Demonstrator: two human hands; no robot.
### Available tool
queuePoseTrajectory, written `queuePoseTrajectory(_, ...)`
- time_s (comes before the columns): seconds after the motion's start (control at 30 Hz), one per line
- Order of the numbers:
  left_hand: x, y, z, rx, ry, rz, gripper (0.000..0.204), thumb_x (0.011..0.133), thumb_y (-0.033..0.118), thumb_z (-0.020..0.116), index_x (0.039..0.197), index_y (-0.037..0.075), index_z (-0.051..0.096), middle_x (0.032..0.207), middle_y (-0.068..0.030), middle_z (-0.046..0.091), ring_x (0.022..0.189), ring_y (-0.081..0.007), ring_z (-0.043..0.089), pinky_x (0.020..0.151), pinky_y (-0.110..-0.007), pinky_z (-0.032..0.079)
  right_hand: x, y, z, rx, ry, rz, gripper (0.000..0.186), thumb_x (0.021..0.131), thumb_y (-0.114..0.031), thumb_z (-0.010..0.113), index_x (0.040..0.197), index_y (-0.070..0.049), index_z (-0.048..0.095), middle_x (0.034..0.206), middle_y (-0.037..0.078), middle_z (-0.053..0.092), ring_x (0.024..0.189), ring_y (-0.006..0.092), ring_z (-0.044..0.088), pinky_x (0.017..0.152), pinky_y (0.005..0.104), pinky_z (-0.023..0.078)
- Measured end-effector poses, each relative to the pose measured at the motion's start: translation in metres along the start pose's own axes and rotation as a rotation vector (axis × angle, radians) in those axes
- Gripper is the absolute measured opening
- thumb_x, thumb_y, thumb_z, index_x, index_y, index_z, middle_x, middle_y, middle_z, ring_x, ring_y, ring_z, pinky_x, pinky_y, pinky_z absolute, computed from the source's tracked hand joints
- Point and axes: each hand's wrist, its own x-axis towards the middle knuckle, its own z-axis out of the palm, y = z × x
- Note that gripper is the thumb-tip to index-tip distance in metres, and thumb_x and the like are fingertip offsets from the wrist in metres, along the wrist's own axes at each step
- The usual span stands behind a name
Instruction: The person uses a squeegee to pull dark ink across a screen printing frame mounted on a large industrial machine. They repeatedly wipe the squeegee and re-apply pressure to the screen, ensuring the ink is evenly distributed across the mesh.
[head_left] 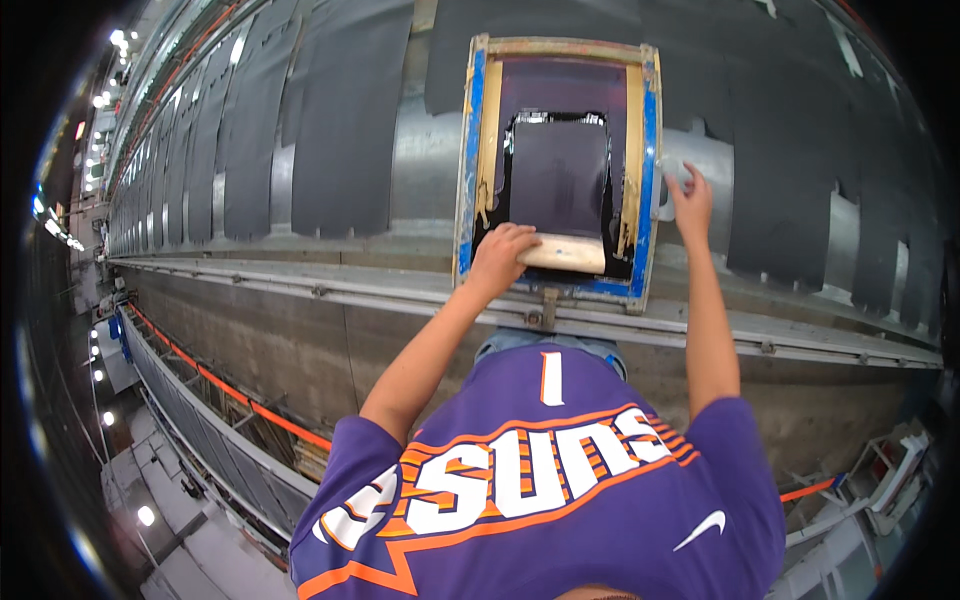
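Observation:
A screen printing frame [651,110] with blue, tape-like sides lies across the long table in front of me. Dark, glossy ink [507,165] borders the smooth dark middle of its mesh. At the near end of the mesh rests a squeegee [565,254] with a pale wooden handle. My left hand [503,258] grips the left end of that handle. Just beyond the frame's right side, my right hand [690,203] is raised with thumb and fingers bent but apart, and I see nothing held in it. A small pale piece [665,210] shows beside the frame near that hand.
Dark fabric-like panels [345,120] lie in a row along the metal table [425,165], with bare metal between some. A metal rail [390,290] runs along its near edge, with a small bracket [549,308] below the frame. An orange-red bar [240,395] extends behind me at left.

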Motion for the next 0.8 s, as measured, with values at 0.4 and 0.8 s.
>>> queuePoseTrajectory(0.4,-0.064,-0.036,-0.038,-0.029,0.102,-0.016,0.05,0.066,-0.003,0.07,0.114,0.01,0.068,0.125,-0.0039,0.067,0.117,-0.0269,0.059,0.096,-0.041,0.048,0.016,-0.095,0.067,0.3,0.001,0.11,0.021,0.099,-0.023,0.062,0.111,-0.008,0.071,0.071,0.002,0.063,0.062,0.0076,0.053,0.058,0.0285,0.043)
queuePoseTrajectory(0.8,-0.188,-0.3,-0.242,0.013,0.024,-0.138,0.042,0.077,0.0,0.068,0.118,0.01,0.069,0.111,-0.0105,0.072,0.105,-0.0326,0.067,0.089,-0.044,0.053,-0.133,-0.31,0.339,0.552,-0.079,0.185,0.019,0.102,-0.023,0.06,0.11,-0.007,0.066,0.067,-0.004,0.052,0.059,0.0041,0.044,0.052,0.0236,0.034)
